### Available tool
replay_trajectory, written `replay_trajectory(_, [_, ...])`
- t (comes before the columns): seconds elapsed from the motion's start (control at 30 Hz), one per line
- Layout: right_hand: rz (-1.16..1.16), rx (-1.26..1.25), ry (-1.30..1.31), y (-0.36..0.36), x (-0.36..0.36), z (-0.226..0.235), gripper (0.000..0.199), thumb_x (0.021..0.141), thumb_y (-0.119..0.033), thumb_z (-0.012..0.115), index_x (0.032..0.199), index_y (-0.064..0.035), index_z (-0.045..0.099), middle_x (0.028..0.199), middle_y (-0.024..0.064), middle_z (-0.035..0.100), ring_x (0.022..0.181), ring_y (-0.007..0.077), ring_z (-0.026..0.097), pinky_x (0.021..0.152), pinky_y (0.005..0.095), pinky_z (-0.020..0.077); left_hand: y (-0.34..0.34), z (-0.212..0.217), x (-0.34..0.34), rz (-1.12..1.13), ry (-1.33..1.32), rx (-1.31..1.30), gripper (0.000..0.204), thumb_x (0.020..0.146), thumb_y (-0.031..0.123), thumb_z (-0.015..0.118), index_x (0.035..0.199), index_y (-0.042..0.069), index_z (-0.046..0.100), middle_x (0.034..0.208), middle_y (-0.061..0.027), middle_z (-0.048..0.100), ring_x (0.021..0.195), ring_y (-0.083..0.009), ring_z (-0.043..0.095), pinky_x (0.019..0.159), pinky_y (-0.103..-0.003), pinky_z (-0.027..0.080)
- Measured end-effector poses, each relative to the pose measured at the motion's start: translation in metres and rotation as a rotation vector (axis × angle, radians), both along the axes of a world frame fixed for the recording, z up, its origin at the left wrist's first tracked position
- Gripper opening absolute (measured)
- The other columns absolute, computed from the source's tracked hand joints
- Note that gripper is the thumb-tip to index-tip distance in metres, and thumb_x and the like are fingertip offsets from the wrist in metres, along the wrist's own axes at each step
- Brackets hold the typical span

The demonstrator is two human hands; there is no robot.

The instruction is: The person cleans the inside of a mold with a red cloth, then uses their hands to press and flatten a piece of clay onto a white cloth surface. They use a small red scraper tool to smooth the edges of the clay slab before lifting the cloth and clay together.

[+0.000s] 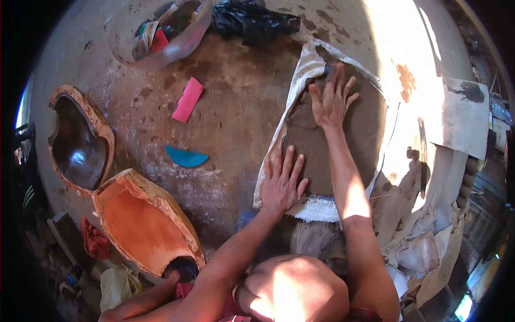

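Occupying most of the view, a stained brown bench carries the work, with strong sunlight across its right side. On its right half lies a white woven cloth, whose border shows along the left, far and near sides of a brown, clay-like slab. The slab rests flat, a crack running across its left part. At the left stand two hollow forms with rough, thick rims: the nearer is an orange-lined form, and just beyond it, at its upper left, is a dark-lined form with a glossy interior. Near the far edge of the view, a translucent basin contains mixed small items; a crumpled black plastic bag lies to its right. Both hands are unclenched, palms down, grasping nothing: the right hand spreads its fingers over the far part of the slab, while the left hand lies over the near left part, beside the cloth's border. Between forms and slab lie a pink rectangular piece and, nearer, a blue half-moon piece.
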State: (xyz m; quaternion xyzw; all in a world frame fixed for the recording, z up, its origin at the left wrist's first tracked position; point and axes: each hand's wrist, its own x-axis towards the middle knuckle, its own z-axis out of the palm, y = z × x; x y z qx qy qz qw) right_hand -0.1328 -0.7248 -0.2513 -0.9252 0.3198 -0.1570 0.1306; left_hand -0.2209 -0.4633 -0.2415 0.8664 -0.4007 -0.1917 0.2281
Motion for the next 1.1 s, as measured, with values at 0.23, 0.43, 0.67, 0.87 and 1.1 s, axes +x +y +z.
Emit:
replay_trajectory(0.23, [-0.071, -0.129, -0.018, -0.014, 0.013, 0.021, 0.095, 0.110, -0.079, 0.032, 0.178, -0.0117, 0.031, 0.187, 0.0229, 0.014, 0.171, 0.0533, 0.006, 0.131, 0.0779, 0.0036, 0.001, 0.004, -0.004, -0.018, -0.026, 0.025, 0.080, 0.106, 0.060, 0.060, 0.174, 0.020, 0.045, 0.187, -0.0154, 0.024, 0.172, -0.0441, 0.016, 0.136, -0.068, 0.012])
replay_trajectory(0.43, [-0.169, 0.058, 0.149, -0.052, 0.045, -0.002, 0.112, 0.100, -0.096, 0.028, 0.182, -0.0205, 0.018, 0.187, 0.0247, 0.009, 0.171, 0.0551, 0.004, 0.127, 0.0846, 0.0005, -0.002, 0.001, -0.004, -0.025, -0.007, 0.024, 0.082, 0.106, 0.061, 0.060, 0.175, 0.020, 0.042, 0.187, -0.0148, 0.022, 0.172, -0.0446, 0.016, 0.136, -0.069, 0.009])
replay_trajectory(0.67, [-0.108, -0.310, 0.368, -0.045, 0.058, 0.004, 0.106, 0.104, -0.090, 0.033, 0.180, -0.0162, 0.027, 0.186, 0.0295, 0.007, 0.169, 0.0572, 0.009, 0.128, 0.0832, 0.0016, -0.003, 0.002, -0.008, -0.036, -0.011, 0.032, 0.082, 0.107, 0.060, 0.059, 0.176, 0.019, 0.041, 0.188, -0.0156, 0.021, 0.172, -0.0456, 0.014, 0.136, -0.069, 0.007])
replay_trajectory(0.87, [-0.082, 0.258, -0.054, -0.049, 0.083, 0.033, 0.110, 0.101, -0.095, 0.027, 0.182, -0.0209, 0.019, 0.186, 0.0230, 0.014, 0.169, 0.0594, 0.006, 0.127, 0.0846, 0.0008, 0.005, 0.000, 0.001, -0.018, 0.009, 0.041, 0.081, 0.107, 0.057, 0.060, 0.175, 0.018, 0.041, 0.187, -0.0159, 0.022, 0.172, -0.0461, 0.015, 0.136, -0.069, 0.008])
replay_trajectory(1.1, [0.059, -0.157, 0.257, -0.008, 0.075, 0.015, 0.088, 0.110, -0.075, 0.039, 0.180, -0.0209, 0.030, 0.182, 0.0277, 0.027, 0.168, 0.0604, 0.009, 0.124, 0.0879, 0.0022, -0.006, 0.001, -0.006, -0.027, 0.013, -0.018, 0.080, 0.107, 0.058, 0.058, 0.175, 0.018, 0.042, 0.187, -0.0164, 0.022, 0.172, -0.0458, 0.016, 0.136, -0.069, 0.009])
